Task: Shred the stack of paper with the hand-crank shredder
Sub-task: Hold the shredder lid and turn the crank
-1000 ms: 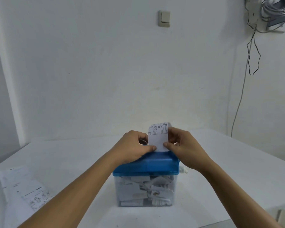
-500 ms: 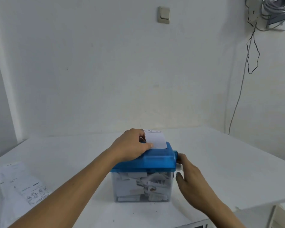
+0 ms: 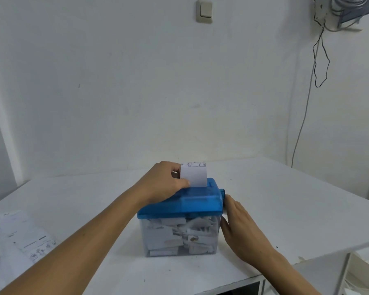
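The hand-crank shredder has a blue top (image 3: 192, 203) on a clear bin (image 3: 179, 237) packed with white paper strips. It stands in the middle of the white table (image 3: 285, 205). A folded sheet of paper (image 3: 194, 176) sticks up out of the slot. My left hand (image 3: 164, 184) rests on the blue top and pinches the sheet's left edge. My right hand (image 3: 241, 226) is against the shredder's right side, just below the blue crank hub (image 3: 221, 192); the crank handle itself is hidden behind it.
A stack of printed paper (image 3: 19, 233) lies at the table's left edge. The table's front edge runs close under my right forearm, with a shelf opening below. Cables (image 3: 319, 60) hang on the right wall, and a light switch (image 3: 204, 11) is on the back wall.
My right hand let go of the sheet and dropped to the shredder's right side at the crank. The sheet stands lower in the slot. My left hand stays on it.
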Demonstrator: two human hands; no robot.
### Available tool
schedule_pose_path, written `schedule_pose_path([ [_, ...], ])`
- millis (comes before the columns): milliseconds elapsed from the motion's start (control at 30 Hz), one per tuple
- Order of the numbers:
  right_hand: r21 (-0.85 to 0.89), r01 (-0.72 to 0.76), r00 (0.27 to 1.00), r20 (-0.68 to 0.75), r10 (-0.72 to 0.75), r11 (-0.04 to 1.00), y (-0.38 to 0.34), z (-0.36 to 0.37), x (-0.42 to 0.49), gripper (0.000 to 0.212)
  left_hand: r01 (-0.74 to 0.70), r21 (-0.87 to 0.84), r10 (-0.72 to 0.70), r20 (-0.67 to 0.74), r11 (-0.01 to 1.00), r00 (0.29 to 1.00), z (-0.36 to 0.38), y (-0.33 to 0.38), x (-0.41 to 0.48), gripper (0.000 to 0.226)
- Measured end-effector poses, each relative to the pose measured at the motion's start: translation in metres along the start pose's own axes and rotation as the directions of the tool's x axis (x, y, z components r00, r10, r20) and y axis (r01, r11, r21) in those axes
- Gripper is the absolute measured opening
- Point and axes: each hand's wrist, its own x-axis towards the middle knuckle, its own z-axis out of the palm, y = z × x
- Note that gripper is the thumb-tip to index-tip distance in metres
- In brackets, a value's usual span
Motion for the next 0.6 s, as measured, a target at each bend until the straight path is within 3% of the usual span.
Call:
schedule_pose_path([
  [233, -0.128, 0.009, 0.999, 0.044, -0.004, 0.992, -0.010, 0.005, 0.000, 0.035, -0.036, 0.044, 0.037, -0.022, 0.998, 0.999, 0.003, 0.001, -0.001, 0.035],
  [367, -0.162, -0.054, 0.995, 0.073, 0.067, 0.985, -0.022, -0.002, -0.006, 0.039, 0.005, 0.146, 0.000, -0.034, 0.989, 0.999, 0.008, 0.006, -0.004, 0.014],
  [533, -0.292, -0.103, 0.981, 0.131, 0.146, 0.951, -0.034, -0.016, -0.009, 0.046, 0.046, 0.194, -0.042, -0.025, 0.980, 0.999, 0.009, 0.010, -0.005, 0.017],
  [600, -0.335, -0.103, 0.983, 0.110, 0.147, 0.937, -0.036, -0.019, -0.011, 0.038, 0.035, 0.206, -0.032, -0.017, 0.978, 0.999, 0.009, 0.009, -0.004, 0.019],
])
